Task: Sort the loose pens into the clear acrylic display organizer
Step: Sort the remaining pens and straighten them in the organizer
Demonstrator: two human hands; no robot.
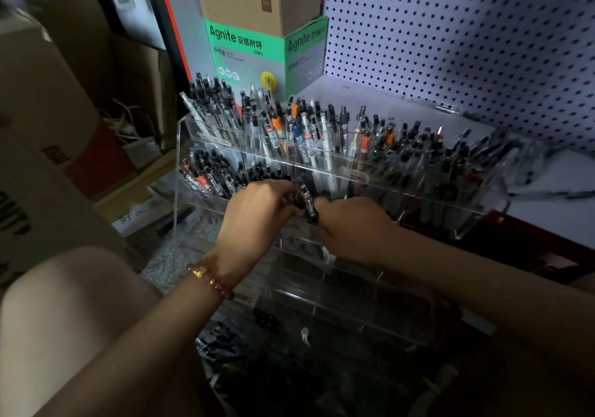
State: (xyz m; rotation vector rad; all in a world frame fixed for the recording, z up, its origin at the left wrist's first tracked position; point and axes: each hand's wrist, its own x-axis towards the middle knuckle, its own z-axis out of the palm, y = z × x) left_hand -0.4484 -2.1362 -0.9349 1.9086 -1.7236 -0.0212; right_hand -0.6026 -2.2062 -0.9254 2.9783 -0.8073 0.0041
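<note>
two-handed grip, left hand (257, 212), right hand (352, 228), fingers curled round slim dark pens (306, 202), clear acrylic organizer (463, 223)

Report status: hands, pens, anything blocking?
Left hand and right hand both gripping dark pen bundle. Bundle at middle tier of organizer; top tier packed. Nothing blocking.

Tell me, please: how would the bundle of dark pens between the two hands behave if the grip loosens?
The dark pens look like stiff, smooth plastic barrels, so they would probably slide apart rather than bend. Being round, any dropped one would likely roll. The left hand and right hand both grip them, so the bundle seems unbound.
</note>
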